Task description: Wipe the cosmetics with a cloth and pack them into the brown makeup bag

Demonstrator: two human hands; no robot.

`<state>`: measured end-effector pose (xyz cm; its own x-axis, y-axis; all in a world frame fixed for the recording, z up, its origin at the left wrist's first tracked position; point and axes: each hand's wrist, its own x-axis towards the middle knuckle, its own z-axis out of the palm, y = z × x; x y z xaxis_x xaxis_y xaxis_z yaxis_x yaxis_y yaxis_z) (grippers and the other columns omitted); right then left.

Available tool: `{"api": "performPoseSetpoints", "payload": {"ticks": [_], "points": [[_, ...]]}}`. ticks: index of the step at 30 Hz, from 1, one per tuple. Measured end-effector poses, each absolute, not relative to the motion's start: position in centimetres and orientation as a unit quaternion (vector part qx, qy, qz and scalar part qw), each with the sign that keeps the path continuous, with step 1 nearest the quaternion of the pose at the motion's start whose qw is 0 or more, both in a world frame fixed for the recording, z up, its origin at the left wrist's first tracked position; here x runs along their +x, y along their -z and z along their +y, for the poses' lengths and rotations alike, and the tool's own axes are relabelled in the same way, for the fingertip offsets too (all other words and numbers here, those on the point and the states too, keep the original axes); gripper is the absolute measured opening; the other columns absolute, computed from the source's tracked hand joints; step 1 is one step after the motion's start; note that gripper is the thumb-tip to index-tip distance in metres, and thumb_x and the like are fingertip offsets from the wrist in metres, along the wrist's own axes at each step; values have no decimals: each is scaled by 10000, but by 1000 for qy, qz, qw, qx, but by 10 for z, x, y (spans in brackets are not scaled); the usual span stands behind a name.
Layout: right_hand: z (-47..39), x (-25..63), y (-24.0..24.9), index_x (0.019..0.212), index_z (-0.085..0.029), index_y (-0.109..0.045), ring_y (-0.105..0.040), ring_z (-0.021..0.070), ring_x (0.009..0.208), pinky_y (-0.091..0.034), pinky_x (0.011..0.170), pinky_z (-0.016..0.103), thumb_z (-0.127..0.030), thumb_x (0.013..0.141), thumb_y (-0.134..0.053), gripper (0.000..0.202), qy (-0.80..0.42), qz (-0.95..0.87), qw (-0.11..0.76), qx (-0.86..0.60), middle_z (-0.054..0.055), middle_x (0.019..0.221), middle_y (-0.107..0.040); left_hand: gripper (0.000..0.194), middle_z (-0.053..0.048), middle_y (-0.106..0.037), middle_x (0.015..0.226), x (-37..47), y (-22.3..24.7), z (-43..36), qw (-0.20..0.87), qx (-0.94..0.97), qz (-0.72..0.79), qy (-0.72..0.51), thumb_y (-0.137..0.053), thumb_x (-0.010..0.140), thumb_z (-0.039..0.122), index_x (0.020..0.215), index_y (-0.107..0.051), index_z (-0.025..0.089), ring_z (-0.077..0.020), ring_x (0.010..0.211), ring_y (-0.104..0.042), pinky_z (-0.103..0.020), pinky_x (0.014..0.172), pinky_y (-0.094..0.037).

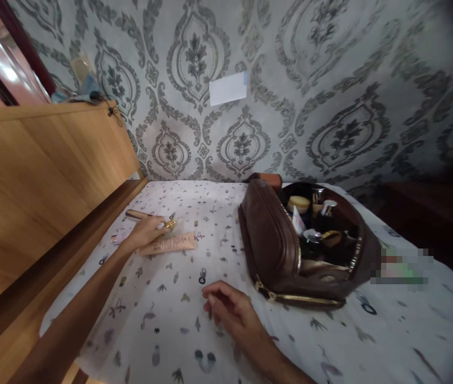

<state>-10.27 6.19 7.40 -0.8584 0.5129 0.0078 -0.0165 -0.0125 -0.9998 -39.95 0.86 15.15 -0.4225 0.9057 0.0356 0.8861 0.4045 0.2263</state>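
Note:
My left hand (148,232) is closed around a small cosmetic item with a shiny gold end (171,224), most of it hidden by the fingers. Just below that hand lies a peach-coloured squeeze tube (174,243). Behind it is a brown stick-shaped item (135,214), and a pale pink item (119,238) shows beside the wrist. Over the sheet in front of the bag, my right hand (234,312) is loosely curled and holds nothing. The brown leather cosmetic bag (268,229) stands unzipped, with several bottles and a yellow-lidded round container (299,203) inside.
A wooden headboard (50,154) borders the left side. The white patterned sheet (186,320) runs up to the damask-papered wall (194,122). Behind the bag sits an orange-brown item (271,180). A blurred patch (402,266) lies to its right.

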Motion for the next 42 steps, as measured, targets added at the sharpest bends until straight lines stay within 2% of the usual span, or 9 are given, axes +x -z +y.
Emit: {"api": "performPoseSetpoints", "payload": {"ticks": [3,7,12,16,21,26,31,37,42], "points": [[65,-103,-72,1030,-176,-654,-616,172,694,-473,581,277,-616,830,-628,484,-741,-604,211,-204,65,828,-664,307,-73,-701,1050,-364,-169,1,29,564,816,-124,-447,937,433,1028,-636,209,-263,953,-630,-338,780,-445],[69,-106,-70,1232,-212,-562,-654,205,792,-493,584,288,-683,774,-659,664,-802,-503,232,-221,93,965,-685,190,-54,-693,1018,-291,-175,-12,51,680,719,-138,-453,969,310,992,-633,256,-244,912,-644,-364,752,-486],[70,-107,-67,1089,-196,-649,-608,167,667,-473,584,291,-654,813,-637,535,-783,-542,228,-201,52,838,-691,234,-90,-680,919,-241,-153,-18,35,743,663,-87,-448,930,170,914,-655,278,-310,910,-645,-412,702,-499],[76,-104,-67,1071,-187,-672,-618,180,709,-467,644,302,-638,779,-685,537,-768,-530,271,-237,45,806,-700,179,-86,-690,1036,-256,-145,-16,43,688,682,-247,-497,951,302,1057,-634,255,-290,984,-632,-410,826,-500],[78,-102,-75,1090,-206,-669,-631,177,788,-458,659,279,-585,737,-755,525,-799,-459,312,-229,48,900,-705,283,-65,-659,1042,-271,-140,-7,23,499,713,-493,-340,996,347,1026,-588,214,-223,1049,-592,-365,968,-438],[71,-102,-77,1061,-226,-657,-645,171,796,-474,649,272,-549,768,-740,444,-829,-447,282,-180,30,928,-678,277,-31,-626,807,-245,-121,2,62,590,702,-393,-344,978,343,853,-556,217,-195,788,-610,-313,742,-451],[70,-99,-73,1070,-207,-610,-618,146,673,-472,636,275,-611,833,-636,469,-803,-523,234,-166,9,802,-668,336,27,-455,577,-242,-105,5,28,614,723,-315,-311,976,346,660,-363,244,-160,518,-471,-297,549,-329],[70,-102,-74,937,-195,-605,-476,102,549,-373,511,225,-576,861,-598,389,-724,-629,204,-195,-33,673,-559,307,16,-506,623,-254,-108,5,39,597,716,-359,-336,969,349,699,-434,242,-170,568,-504,-299,586,-376],[70,-124,-77,876,-193,-599,-522,116,601,-391,498,213,-537,782,-663,362,-750,-585,226,-210,-26,711,-542,311,-26,-640,845,-250,-117,12,73,480,718,-499,-352,965,437,924,-582,231,-210,831,-609,-315,746,-459]]}}
